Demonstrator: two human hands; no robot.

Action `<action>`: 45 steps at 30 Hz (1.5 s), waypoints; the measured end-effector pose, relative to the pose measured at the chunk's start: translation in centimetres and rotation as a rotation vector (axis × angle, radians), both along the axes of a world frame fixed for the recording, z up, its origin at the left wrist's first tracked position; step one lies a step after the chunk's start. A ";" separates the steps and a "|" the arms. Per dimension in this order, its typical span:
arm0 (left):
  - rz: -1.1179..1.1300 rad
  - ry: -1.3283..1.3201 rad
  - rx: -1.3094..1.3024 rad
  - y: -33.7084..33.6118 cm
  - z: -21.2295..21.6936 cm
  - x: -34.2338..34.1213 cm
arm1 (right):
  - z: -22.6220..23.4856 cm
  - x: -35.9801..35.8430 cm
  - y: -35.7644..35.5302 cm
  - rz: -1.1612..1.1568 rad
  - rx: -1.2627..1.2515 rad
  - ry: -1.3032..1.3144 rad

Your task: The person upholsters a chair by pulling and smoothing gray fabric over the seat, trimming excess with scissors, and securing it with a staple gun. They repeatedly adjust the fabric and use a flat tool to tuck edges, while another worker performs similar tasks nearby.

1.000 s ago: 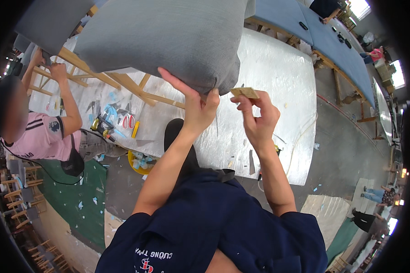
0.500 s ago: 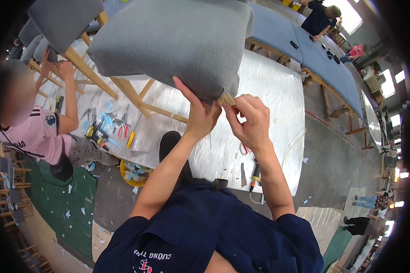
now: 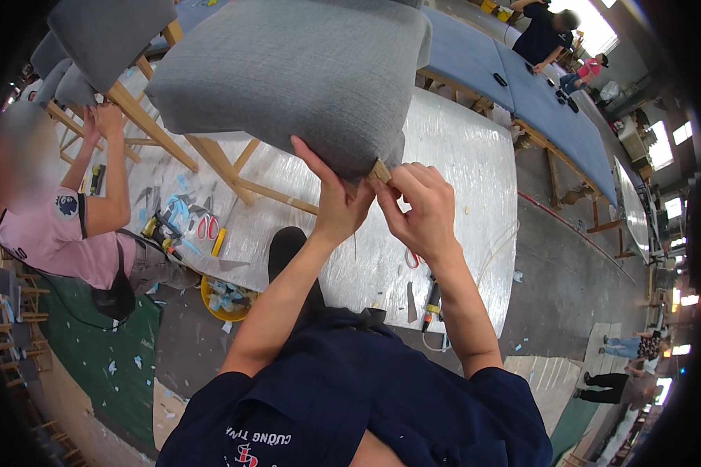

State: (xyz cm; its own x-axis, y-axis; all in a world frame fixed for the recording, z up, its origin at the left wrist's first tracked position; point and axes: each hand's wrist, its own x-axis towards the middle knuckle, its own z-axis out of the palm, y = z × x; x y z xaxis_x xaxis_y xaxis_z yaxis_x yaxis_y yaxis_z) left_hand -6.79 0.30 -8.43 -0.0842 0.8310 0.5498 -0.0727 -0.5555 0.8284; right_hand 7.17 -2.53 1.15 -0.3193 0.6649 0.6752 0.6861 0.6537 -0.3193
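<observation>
Right hand (image 3: 419, 206) grip pinching wooden strip (image 3: 379, 171) at cushion (image 3: 288, 78) edge; left hand (image 3: 336, 204) grip open, pressing fabric.

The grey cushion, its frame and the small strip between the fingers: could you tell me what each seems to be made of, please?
Cushion: woven fabric, matte grey, with a fine ribbed texture. Frame: bare, unfinished pale wood by its colour. Strip, pinched by the right hand beside the left hand: tan, flat, probably cardboard or thin wood; too small to tell.

Grey upholstered seat cushion (image 3: 288, 78): coarse woven fabric, rounded corners, raised above the surface on pale wooden legs, tilted slightly. Small tan wooden piece (image 3: 379, 171): flat, short, pressed against the cushion's near lower corner, angled.
</observation>
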 end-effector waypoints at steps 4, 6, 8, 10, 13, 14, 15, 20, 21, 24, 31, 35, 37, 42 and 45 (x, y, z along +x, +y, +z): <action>-0.027 -0.032 -0.009 -0.3 0.3 0.0 | 0.5 -0.1 -0.2 0.000 -0.011 -0.010; 0.007 0.006 -0.009 -0.5 0.3 -0.1 | 0.0 -0.2 -0.3 0.006 -0.022 0.057; 0.100 0.107 0.007 -0.5 0.2 -0.5 | -2.0 0.2 -0.3 -0.038 -0.103 0.238; 0.082 0.089 -0.015 -0.3 0.2 -0.6 | -9.5 1.5 0.1 -0.130 -0.223 0.533; 0.051 0.100 -0.052 0.0 -0.5 0.1 | -27.5 6.7 0.3 -0.453 -0.530 0.302; 0.020 0.076 -0.099 -0.1 -0.7 0.2 | -33.0 8.8 -1.2 -0.505 -0.646 0.245; -0.010 0.010 -0.142 0.0 -1.2 0.2 | -36.5 9.8 -2.4 -0.565 -0.738 0.192; -0.095 -0.095 -0.244 0.1 -0.8 0.0 | -40.4 8.6 -0.1 -0.673 -0.688 0.293; -0.062 -0.068 -0.236 0.1 -0.2 -0.6 | -36.1 6.1 2.1 -0.547 -0.648 0.398; 0.123 0.070 -0.089 -0.4 1.0 -0.5 | -19.3 0.0 3.9 -0.093 -0.670 1.098; 0.143 0.146 -0.021 -0.2 1.5 -0.2 | -4.8 -2.8 3.7 0.030 -0.791 1.539; 0.098 0.081 -0.014 0.3 1.4 0.3 | -5.4 -4.5 5.7 -0.108 -0.553 1.416; 0.097 0.079 -0.022 0.3 0.7 -0.1 | -4.9 -5.5 6.5 -0.212 -0.445 1.268; 0.154 0.136 -0.036 -0.7 1.1 -0.7 | -6.9 -4.2 8.3 -0.141 -0.539 1.093; 0.423 0.263 0.023 -3.3 -1.1 -4.2 | -7.7 -4.1 8.6 -0.085 -0.512 1.092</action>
